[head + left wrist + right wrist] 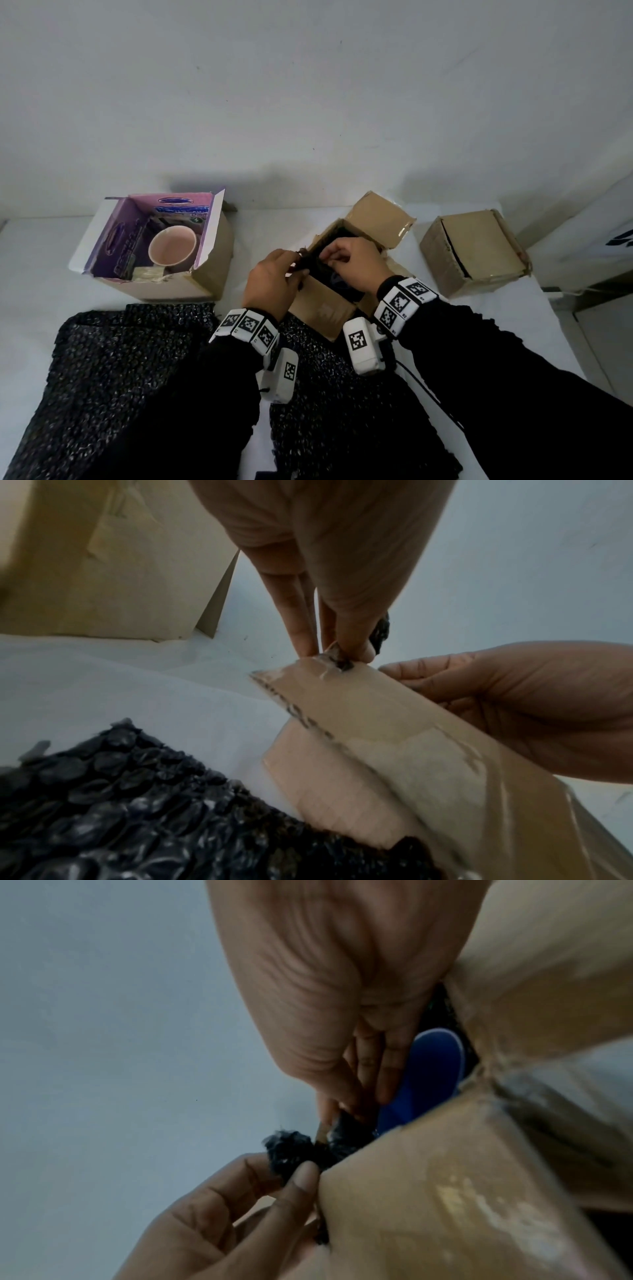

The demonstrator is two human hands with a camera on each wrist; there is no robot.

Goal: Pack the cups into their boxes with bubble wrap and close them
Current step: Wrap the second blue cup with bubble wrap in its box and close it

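Note:
A brown cardboard box [325, 308] stands open at the table's middle. Black bubble wrap [310, 263] lines it, and a blue cup [428, 1074] sits inside, mostly hidden. My left hand [294, 265] pinches a bunch of the wrap [291, 1148] at the box's near-left flap [377, 710]. My right hand [329, 255] reaches over the opening, its fingers [363, 1069] curled and pinching the same wrap next to the cup. A pink cup [173, 246] stands unwrapped in a purple-lined box [212, 270] at the left.
A closed brown box [476, 253] sits at the right. Two loose sheets of black bubble wrap [120, 377] [342, 394] lie on the white table [44, 274] in front of the boxes. A white wall rises behind them.

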